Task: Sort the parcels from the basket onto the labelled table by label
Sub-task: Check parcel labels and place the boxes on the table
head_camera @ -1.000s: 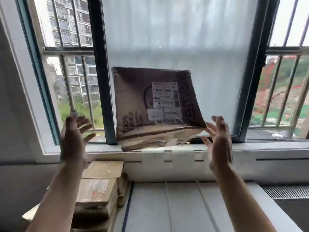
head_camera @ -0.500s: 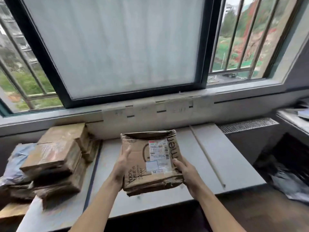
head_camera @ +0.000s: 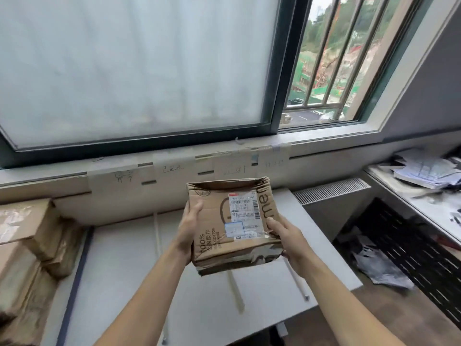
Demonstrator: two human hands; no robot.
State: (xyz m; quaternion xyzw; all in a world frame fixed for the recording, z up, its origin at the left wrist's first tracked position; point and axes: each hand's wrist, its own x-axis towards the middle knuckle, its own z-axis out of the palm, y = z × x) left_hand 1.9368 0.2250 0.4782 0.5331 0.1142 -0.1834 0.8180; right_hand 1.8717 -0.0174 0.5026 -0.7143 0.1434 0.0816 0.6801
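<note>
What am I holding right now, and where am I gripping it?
A cardboard parcel: left hand grips its left edge, right hand its lower right corner.

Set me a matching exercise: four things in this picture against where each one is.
1. cardboard parcel
2. stack of parcels
3. handwritten labels
4. loose papers

A. on the counter, far right
B. gripped by left hand and right hand
C. far left
D. taped to the wall

Pairs: 1-B, 2-C, 3-D, 4-A
</note>
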